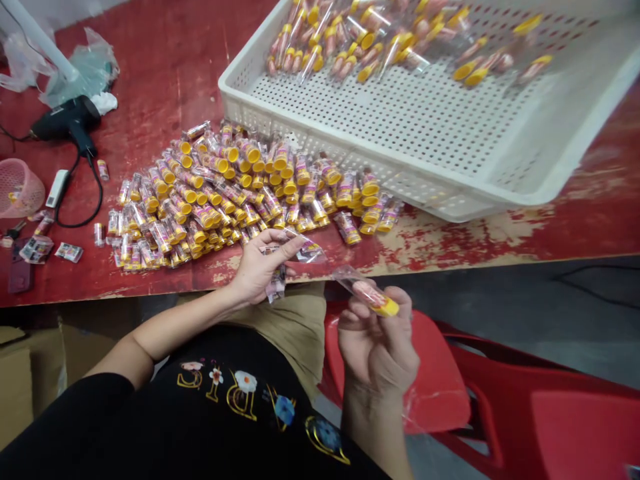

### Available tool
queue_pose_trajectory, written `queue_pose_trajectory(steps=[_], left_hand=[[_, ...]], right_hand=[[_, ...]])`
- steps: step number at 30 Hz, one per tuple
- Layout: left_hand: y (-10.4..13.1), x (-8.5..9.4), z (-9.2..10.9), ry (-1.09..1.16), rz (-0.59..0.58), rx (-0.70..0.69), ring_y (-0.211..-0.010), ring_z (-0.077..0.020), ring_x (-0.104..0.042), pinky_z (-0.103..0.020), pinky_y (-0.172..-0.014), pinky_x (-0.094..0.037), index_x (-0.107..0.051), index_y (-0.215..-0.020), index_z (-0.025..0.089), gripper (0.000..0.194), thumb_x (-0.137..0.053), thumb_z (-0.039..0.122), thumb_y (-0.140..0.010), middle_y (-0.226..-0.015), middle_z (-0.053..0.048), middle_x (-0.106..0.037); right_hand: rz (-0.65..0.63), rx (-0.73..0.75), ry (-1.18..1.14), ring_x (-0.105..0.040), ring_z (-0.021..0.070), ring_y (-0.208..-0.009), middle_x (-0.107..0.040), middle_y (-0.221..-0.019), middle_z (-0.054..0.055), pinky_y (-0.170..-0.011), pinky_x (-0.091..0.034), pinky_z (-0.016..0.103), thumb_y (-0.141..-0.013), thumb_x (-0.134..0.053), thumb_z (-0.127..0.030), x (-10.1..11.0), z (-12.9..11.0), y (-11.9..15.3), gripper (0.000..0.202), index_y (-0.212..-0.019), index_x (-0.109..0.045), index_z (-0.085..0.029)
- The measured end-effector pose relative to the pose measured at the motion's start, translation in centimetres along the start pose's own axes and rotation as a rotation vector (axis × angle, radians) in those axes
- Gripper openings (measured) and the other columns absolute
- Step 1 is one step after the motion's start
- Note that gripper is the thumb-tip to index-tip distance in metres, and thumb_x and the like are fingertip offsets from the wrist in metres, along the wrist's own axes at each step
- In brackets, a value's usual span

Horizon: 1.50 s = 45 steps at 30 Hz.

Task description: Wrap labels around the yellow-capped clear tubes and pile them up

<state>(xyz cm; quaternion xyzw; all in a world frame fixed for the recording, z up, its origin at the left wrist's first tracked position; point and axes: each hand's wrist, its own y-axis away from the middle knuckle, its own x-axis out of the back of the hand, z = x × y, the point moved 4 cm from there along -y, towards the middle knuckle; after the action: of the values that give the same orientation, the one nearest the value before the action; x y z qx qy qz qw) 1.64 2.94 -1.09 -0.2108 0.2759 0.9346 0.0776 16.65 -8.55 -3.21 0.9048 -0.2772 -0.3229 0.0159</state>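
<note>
My right hand (376, 350) is closed around a small yellow-capped tube (371, 295) with pinkish contents and a loose clear film end pointing up to the left. Just past the table's front edge, my left hand (257, 270) pinches several printed clear plastic sleeves (311, 252); some hang below its fingers. Beyond the left hand lies a large pile of wrapped yellow-capped tubes (215, 200), their labels purple and yellow. More tubes (330, 40) with clear film lie in the far part of a white perforated crate (345, 143).
A black heat gun (75, 123) with a cord lies at the left, near crumpled plastic bags (83, 70). A pink basket (20, 189) and small packets (37, 248) sit at the left edge of the red table (165, 53). Red chairs (435, 380) stand at the right.
</note>
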Motion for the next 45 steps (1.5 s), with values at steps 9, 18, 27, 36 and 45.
queue_pose_trajectory(steps=[9,18,27,36,45], left_hand=[[0.3,0.0,-0.7,0.094,-0.027,0.093,-0.063,-0.0077,-0.062,-0.020,-0.055,-0.048,-0.067,-0.095,0.016,0.055,-0.099,0.034,-0.054,-0.083,0.002,-0.068],[0.4,0.2,-1.9,0.118,0.052,0.092,-0.058,-0.0037,-0.054,-0.018,-0.051,-0.042,-0.066,-0.080,0.013,0.045,-0.098,0.034,-0.057,-0.077,0.003,-0.067],[0.3,0.9,-2.0,0.151,0.099,0.116,-0.053,-0.0042,-0.053,-0.018,-0.046,-0.039,-0.064,-0.077,0.013,0.052,-0.096,0.050,-0.060,-0.069,0.004,-0.062],[1.1,0.5,-2.8,0.121,0.049,0.201,-0.058,-0.0050,-0.053,-0.018,-0.047,-0.044,-0.065,-0.080,0.014,0.054,-0.095,0.053,-0.059,-0.077,0.003,-0.063],[1.4,0.1,-2.1,0.095,0.034,0.200,-0.069,-0.0096,-0.064,-0.019,-0.052,-0.045,-0.069,-0.098,0.017,0.046,-0.095,0.037,-0.066,-0.095,-0.002,-0.072]], right_hand=[[-0.038,0.066,0.093,-0.061,0.0070,-0.056,-0.072,-0.099,0.001,-0.049,-0.050,0.020,-0.080,-0.080,-0.028,-0.8,-0.4,-0.1,0.019,-0.094,-0.068,-0.024],[-0.106,-0.209,0.206,-0.042,0.0082,-0.051,-0.048,-0.063,-0.007,-0.043,-0.031,0.020,-0.075,-0.080,-0.062,-2.7,3.3,-1.8,0.047,-0.096,-0.067,-0.022],[-0.017,-0.087,0.156,-0.048,0.0083,-0.061,-0.050,-0.075,-0.004,-0.051,-0.039,0.020,-0.084,-0.074,-0.058,-3.0,1.7,-1.7,0.039,-0.087,-0.060,-0.021],[0.189,0.482,0.397,-0.058,0.0147,-0.083,-0.058,-0.094,0.003,-0.074,-0.053,0.031,-0.087,-0.077,-0.047,-3.2,0.2,-0.4,0.030,-0.097,-0.066,-0.022],[0.035,0.577,0.709,-0.067,0.0215,-0.104,-0.066,-0.110,0.009,-0.091,-0.059,0.044,-0.096,-0.065,-0.032,-2.2,0.8,2.0,0.026,-0.119,-0.077,-0.026]])
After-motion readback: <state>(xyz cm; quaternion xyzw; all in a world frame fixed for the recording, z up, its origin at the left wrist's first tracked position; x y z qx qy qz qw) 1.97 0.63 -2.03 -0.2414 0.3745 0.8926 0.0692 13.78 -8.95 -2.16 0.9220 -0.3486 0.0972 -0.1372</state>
